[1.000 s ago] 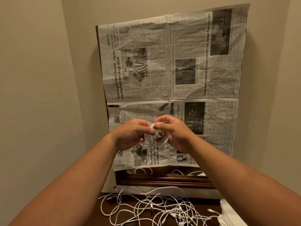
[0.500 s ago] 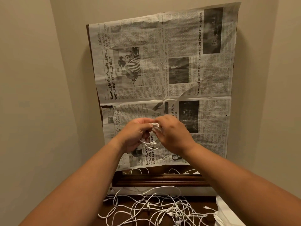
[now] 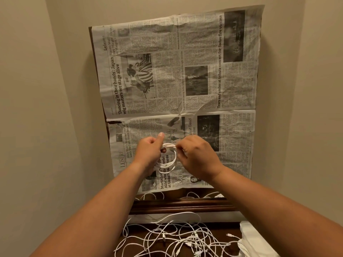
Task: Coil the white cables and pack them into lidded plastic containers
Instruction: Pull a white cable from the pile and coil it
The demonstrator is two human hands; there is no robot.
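The left hand curls its fingers round the top of a small coil of thin white round cable, thumb standing up above the bundle, holding it fast. The right hand meets it from the other side, its fingertips drawn into a narrow pinch on the same gathered strands. The coil is held in the air between the two hands, in front of the lower half of a creased, printed newspaper sheet. It hangs as an upright ring of several smooth loops, its open face turned to the camera and its longer axis running top to bottom. Below, a tangle of loose white cables with small plugs sprawls on a dark brown wooden top, under a moulded dark wooden frame rail.
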